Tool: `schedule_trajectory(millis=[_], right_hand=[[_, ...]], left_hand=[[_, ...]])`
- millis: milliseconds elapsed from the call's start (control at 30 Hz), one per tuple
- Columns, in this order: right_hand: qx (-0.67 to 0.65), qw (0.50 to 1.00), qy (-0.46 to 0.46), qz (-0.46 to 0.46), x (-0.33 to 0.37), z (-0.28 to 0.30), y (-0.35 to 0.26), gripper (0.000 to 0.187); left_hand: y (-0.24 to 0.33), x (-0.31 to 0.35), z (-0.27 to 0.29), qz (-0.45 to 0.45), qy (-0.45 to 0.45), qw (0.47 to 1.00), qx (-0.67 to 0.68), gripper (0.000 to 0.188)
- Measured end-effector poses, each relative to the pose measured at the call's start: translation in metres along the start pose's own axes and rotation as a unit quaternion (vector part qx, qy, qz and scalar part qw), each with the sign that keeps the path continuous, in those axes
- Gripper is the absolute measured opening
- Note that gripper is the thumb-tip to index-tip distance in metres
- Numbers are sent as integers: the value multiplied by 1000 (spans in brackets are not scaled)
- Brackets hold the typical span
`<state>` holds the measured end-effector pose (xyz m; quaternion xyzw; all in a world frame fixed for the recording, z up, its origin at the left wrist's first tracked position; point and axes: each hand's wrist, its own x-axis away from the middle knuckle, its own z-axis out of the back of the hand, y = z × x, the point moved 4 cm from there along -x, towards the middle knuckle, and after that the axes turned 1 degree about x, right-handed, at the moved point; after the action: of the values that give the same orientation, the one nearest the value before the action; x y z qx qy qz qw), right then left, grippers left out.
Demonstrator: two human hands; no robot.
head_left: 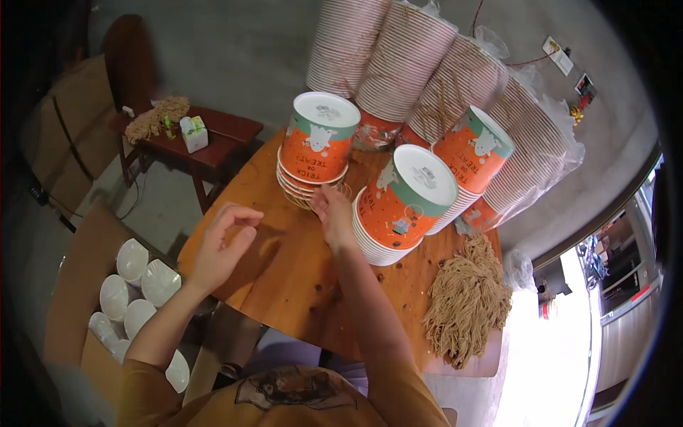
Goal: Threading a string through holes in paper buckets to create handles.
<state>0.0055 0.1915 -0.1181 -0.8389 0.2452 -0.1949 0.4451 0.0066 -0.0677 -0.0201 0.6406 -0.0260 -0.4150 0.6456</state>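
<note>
On the wooden table [274, 249], an upside-down stack of orange paper buckets [316, 146] with green bands and white bases stands at the far left, cord handles loose around its lower rims. My right hand [333, 215] is against the near right side of those rims, fingers loosely bent and apart; whether the fingertips touch a cord is hard to make out. My left hand [226, 245] hovers left of the stack with nothing in it, its thumb and curved fingers apart. Just right of my right hand is another inverted bucket stack [405, 203], with a third stack [473, 149] behind it.
Tall nested bucket stacks in clear plastic [420, 60] fill the table's back. A bundle of tan cords [469, 302] lies at the right edge. At lower left, an open cardboard box [78, 285] holds several white buckets [133, 261]. A red bench [231, 128] carries more cords and a tissue pack.
</note>
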Motion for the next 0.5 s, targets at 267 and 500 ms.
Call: schedule_trajectory(millis=[267,500], right_hand=[[669,528,50,521,136,-29,-139,35],[690,530,124,476,155,5,-206,13]], left_hand=[[-56,9,-91,73,-92,993,0,40],[-72,-12,-193,44,-63,997,24,86]])
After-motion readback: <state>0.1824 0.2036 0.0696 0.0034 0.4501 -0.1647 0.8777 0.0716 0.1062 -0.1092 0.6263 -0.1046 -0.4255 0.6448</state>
